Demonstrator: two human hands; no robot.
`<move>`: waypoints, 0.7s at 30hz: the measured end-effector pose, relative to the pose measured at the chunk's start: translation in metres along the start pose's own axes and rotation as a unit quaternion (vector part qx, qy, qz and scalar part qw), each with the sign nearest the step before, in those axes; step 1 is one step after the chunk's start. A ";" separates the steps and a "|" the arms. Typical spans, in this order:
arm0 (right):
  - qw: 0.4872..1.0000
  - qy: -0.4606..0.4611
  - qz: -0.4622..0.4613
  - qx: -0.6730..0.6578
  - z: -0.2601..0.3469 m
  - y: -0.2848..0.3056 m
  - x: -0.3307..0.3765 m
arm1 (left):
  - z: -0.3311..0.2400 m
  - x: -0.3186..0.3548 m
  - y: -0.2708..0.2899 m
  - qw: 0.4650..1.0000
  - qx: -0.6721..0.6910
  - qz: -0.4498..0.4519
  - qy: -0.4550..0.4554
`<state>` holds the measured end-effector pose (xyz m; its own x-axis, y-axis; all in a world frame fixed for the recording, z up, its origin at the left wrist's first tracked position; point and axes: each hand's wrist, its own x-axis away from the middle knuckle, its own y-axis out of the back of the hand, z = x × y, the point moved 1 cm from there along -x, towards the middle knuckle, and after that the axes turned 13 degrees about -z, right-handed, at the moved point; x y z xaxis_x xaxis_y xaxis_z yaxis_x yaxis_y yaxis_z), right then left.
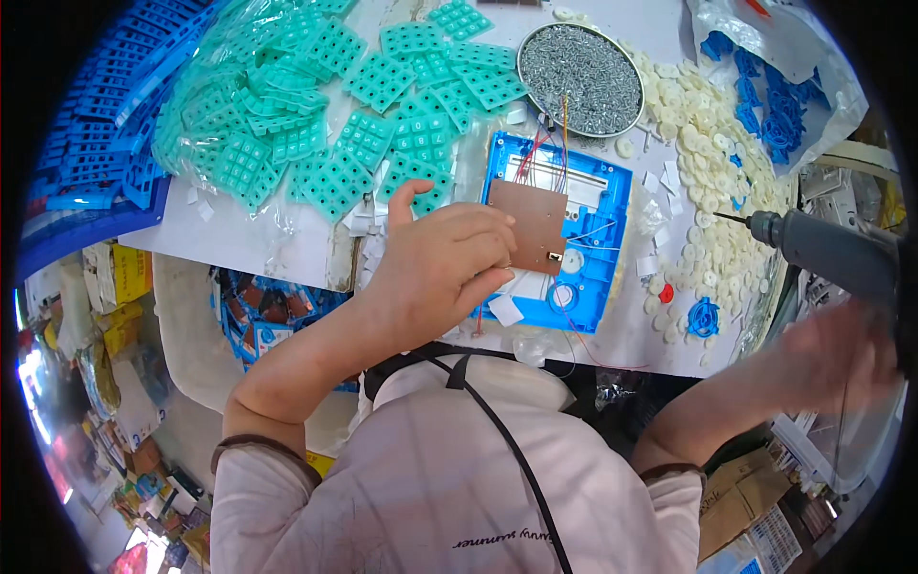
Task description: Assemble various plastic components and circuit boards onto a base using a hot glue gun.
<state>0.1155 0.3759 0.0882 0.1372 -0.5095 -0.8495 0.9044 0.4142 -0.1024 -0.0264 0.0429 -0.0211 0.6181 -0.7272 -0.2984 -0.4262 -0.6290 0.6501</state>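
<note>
White counter (220, 234), blue casing (615, 206) lying open.
By the grey electric screwdriver (832, 253), the blurred right hand (841, 349) shows no readable grip; the left hand (435, 263) has half-curled fingers at the brown board (531, 230), hold unclear. The board lies over the casing, wires (531, 165) apparently joined already; fastening looks undone, loose screws (580, 77) heaped beyond.

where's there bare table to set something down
Mostly bare tabletop runs along the near-left edge, below the green keypads, and shows at the far side between the round tray and clear bag. It's crowded around the blue case and among the white discs.
</note>
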 end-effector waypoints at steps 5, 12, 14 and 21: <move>0.780 -0.340 0.315 -0.420 -0.031 -0.077 0.013 | 0.001 0.001 -0.002 1.000 0.016 -0.010 0.003; 0.756 -0.375 0.245 -0.478 0.035 -0.122 0.119 | 0.007 0.011 -0.009 0.999 0.023 -0.037 0.003; 0.752 -0.367 0.260 -0.482 0.036 -0.122 0.128 | 0.007 0.010 -0.010 0.998 0.033 -0.044 0.000; 0.752 -0.380 0.268 -0.466 0.046 -0.126 0.135 | 0.011 0.012 -0.014 0.997 0.041 -0.059 -0.009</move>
<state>0.0381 0.2205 0.0105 0.8936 -0.2175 -0.3927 0.0081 0.8825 -0.4703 -0.0203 0.0394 -0.0417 0.6560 -0.6512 -0.3815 -0.4049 -0.7303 0.5502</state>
